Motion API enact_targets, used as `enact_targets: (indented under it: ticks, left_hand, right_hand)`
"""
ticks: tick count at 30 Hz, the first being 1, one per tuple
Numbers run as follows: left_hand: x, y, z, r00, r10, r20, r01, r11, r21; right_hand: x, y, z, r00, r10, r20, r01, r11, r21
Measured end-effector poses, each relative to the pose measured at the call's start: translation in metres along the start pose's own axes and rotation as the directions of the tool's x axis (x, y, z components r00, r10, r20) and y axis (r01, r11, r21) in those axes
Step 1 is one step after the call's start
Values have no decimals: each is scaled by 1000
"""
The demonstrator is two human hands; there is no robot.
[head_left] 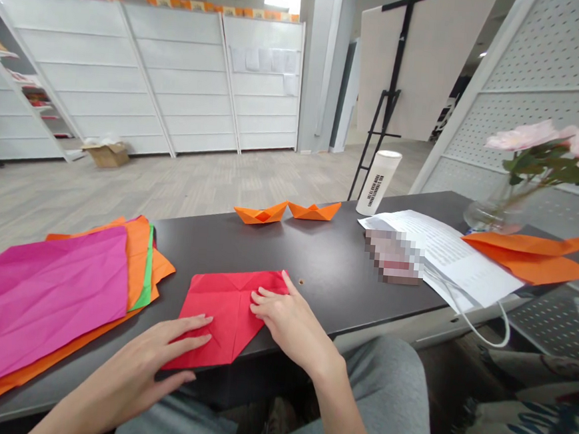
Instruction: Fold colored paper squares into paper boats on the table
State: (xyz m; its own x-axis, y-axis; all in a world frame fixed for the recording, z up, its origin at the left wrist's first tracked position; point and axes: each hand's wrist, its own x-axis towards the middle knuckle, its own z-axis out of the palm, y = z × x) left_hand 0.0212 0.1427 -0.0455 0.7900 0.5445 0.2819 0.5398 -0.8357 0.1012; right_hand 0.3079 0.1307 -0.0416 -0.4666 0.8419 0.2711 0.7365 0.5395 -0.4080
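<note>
On the desk [192, 236], left to right: one stack of coloured paper, comprising one magenta sheet [59, 272] on top, several orange sheets [136, 258] and one green piece [149, 273]; one red sheet [225, 302], lying near the middle of the desk's near edge, with a crease visible down its centre; two orange paper boats [261, 215], upright side by side beyond it, tips nearly meeting; one white cup [378, 184]; one set of printed papers [447, 249]; one white cable [504, 331]; one folded orange paper [532, 256]. One clear vase [490, 213] holds pink flowers [524, 136].

Left hand [146, 349]: palm down, fingers extended over the lower left part of the red sheet, thumb apart from the fingers and close to the sheet's lower edge. Right hand [286, 317]: palm down on the sheet's right side, one digit stretched to the upper right corner, the others lying bent on the surface. The hands are well apart from each other; neither is clenched.

Sheets under the magenta one are largely covered and cannot be counted. The hands conceal parts of the red sheet. A pixelated object [396, 259] beside the printed papers cannot be identified. The print is illegible.
</note>
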Motion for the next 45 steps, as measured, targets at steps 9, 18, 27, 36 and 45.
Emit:
enact_targets:
  ticks: [9,18,27,36,45]
  left_hand:
    - [43,-21,-35,997,15,81,1,979,-202]
    - [104,-25,-12,989,145,-16,-144,959,-244]
    - [87,-48,-1,984,113,138,-89,982,-167]
    - [89,-48,6,960,180,213,-160,981,-106]
    - [89,-47,22,981,60,182,-34,989,-141]
  right_hand:
    - [-1,2,-1,999,39,27,-40,997,63]
    - [-2,11,-2,994,105,26,-108,965,240]
    - [3,23,-2,990,138,42,-144,921,363]
    - [6,24,1,991,136,22,-135,926,352]
    - [12,20,5,973,222,-60,-205,956,209]
